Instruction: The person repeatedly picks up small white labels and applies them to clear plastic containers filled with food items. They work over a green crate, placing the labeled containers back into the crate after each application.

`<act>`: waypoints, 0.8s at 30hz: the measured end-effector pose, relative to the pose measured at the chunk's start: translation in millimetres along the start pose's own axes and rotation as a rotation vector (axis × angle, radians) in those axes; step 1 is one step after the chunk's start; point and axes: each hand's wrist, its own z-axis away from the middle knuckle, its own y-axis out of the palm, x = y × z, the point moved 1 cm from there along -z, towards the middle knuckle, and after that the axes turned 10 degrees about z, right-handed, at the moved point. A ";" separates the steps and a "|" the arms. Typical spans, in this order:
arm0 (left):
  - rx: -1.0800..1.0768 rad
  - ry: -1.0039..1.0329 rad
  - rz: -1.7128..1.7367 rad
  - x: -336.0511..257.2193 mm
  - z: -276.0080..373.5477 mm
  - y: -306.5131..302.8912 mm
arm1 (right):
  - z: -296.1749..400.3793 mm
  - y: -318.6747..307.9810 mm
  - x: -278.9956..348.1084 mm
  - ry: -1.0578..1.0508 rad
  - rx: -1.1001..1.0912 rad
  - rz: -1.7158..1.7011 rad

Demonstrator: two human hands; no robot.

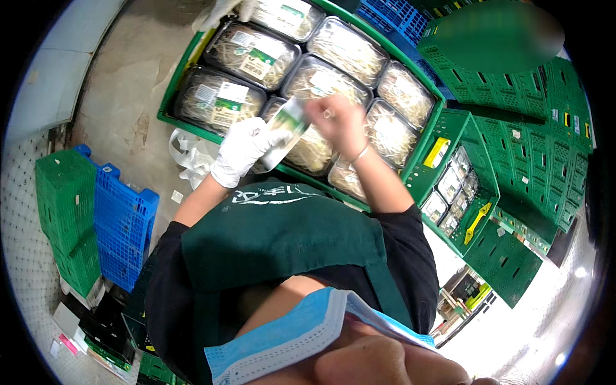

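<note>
My left hand (244, 148), in a white glove, grips a stack or strip of printed labels (287, 131) in green and white. My bare right hand (337, 122) is blurred at the labels' right edge; whether its fingers pinch one cannot be told. Both hands are over a green plastic crate (190, 122) filled with black trays of pale sprouts under clear film. Green-and-white labels show on the tray at the left (219, 98) and the one above it (255, 54). Trays farther right, such as the upper one (347, 48), bear white patches that may be labels or glare.
A co-worker's gloved hand (246, 8) touches the crate's far left corner. Crumpled white strips (190, 156) lie left of the crate. Another green crate with trays (435, 185) stands at the right, before stacked green crates (510, 96). A blue plastic pallet (122, 216) stands at the left.
</note>
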 end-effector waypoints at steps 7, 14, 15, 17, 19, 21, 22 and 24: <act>-0.139 -0.280 0.278 14.9 18.2 35.9 | -69.0 -6.4 -185.1 -0.081 -0.113 0.626; -0.254 -0.222 0.469 22.6 47.7 60.9 | -28.4 -7.1 -148.2 0.080 0.056 0.401; -0.284 -0.114 0.445 28.3 49.0 66.4 | -9.1 -24.6 -105.5 0.252 0.356 -0.192; -0.167 -0.158 0.387 26.5 45.9 70.2 | 32.9 -29.9 -69.1 -0.061 0.533 -0.539; 0.018 -0.266 0.052 18.6 41.0 59.7 | 55.8 -30.5 -46.8 -0.145 0.335 -0.387; 0.063 -0.030 -0.013 22.1 37.4 58.1 | 66.4 -30.9 -34.8 -0.240 0.316 -0.375; 0.038 -0.032 0.227 13.9 36.2 70.0 | 71.0 -31.2 -24.6 -0.227 0.298 -0.396; -0.048 -0.038 0.270 1.6 40.3 78.6 | 77.2 -27.5 -14.9 -0.138 0.175 -0.327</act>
